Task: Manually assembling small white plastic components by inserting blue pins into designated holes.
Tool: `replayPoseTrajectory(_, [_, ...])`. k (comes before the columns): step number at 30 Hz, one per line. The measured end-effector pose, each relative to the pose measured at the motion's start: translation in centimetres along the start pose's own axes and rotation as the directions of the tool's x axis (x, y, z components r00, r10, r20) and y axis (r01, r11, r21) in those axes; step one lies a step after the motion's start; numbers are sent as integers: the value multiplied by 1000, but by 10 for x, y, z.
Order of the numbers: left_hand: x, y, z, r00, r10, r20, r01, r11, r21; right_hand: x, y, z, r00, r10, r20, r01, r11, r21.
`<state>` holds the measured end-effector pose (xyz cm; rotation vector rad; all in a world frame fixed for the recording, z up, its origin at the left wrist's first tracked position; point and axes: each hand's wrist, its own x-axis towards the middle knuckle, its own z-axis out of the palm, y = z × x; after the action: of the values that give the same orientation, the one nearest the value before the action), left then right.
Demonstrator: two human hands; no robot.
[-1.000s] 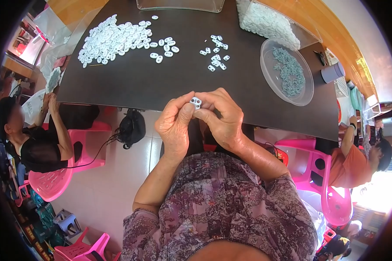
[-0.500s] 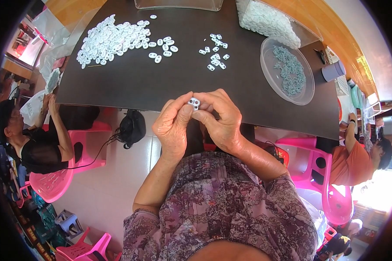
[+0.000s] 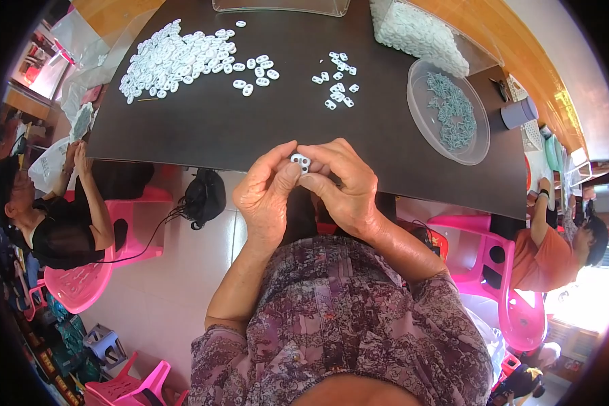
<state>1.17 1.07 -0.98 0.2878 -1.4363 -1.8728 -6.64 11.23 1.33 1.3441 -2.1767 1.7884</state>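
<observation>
Just past the near table edge, both hands meet at chest height around small white plastic pieces with dark holes [image 3: 302,161]. My left hand [image 3: 267,199] pinches them from the left with thumb and fingertips. From the other side, my right hand [image 3: 346,186] closes on them, its thumb under the lower edge. The fingertips hide part of the pieces, so I cannot tell how they fit together. Farther up the table lie a scatter of smaller white two-holed pieces [image 3: 338,86] and a large heap of white oval two-holed pieces [image 3: 176,61], some loose at its right.
A round clear tub [image 3: 418,111] of grey-green screw-like parts [image 3: 452,111] stands at right, near a clear bin of white pieces [image 3: 419,34] and a grey-purple cup [image 3: 519,113]. Co-workers sit left and right on pink chairs [image 3: 81,287]. A black bag [image 3: 204,196] hangs left.
The white pieces have tilted slightly between my fingertips, showing their holes a little more. My left hand has shifted slightly left; both hands keep their pinch. The whole view has shifted a little.
</observation>
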Motion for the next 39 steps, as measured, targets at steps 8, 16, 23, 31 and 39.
replayPoseTrajectory(8, [0, 4, 1, 998, -59, -23, 57, 994, -95, 0, -1, 0, 997, 54, 52, -58, 996, 67])
replayPoseTrajectory(16, [-3, 2, 1, 998, -28, -51, 24, 997, -69, -2, -1, 6, 999, 33, 8, -33, 999, 39])
replayPoseTrajectory(23, [-2, 4, -4, 1000, -25, -4, 25, 999, -46, -5, 0, 9, 987, 157, 42, -163, 970, 181])
replayPoseTrajectory(31, [-1, 4, -1, 999, 6, -33, -7, 1000, -25, -2, 1, 12, 999, 31, -7, -30, 996, 80])
replayPoseTrajectory(39, [-3, 4, -1, 997, 64, -35, -64, 998, 1, 2, 2, 15, 987, -140, -82, 139, 990, -14])
